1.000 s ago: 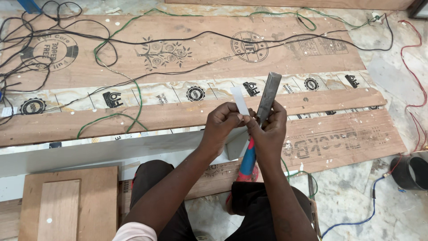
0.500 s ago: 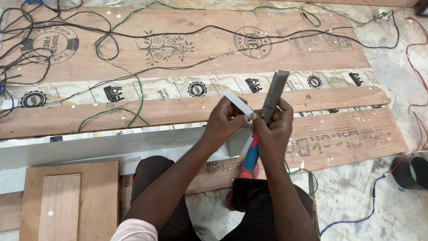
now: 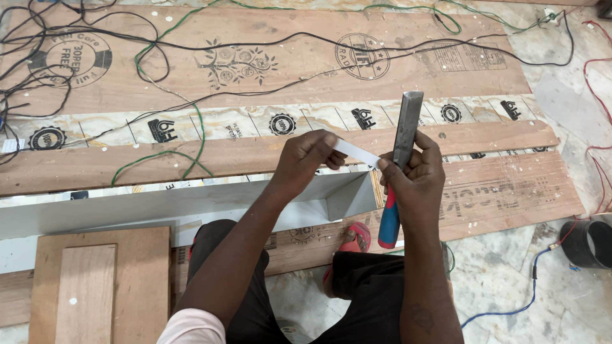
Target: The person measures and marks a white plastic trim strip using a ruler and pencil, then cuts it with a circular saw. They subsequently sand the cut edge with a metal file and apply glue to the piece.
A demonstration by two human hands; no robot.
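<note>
Round and rectangular dark printed stamps (image 3: 362,56) across the brown plywood sheet (image 3: 159,89) and paler strip (image 3: 223,124).

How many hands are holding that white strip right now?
2. The left hand pinches the white strip's left end; the right hand holds its right end while also gripping the chisel.

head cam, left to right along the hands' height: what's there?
Green wire loop → left hand → white strip → chisel in right hand → red cable.
</note>
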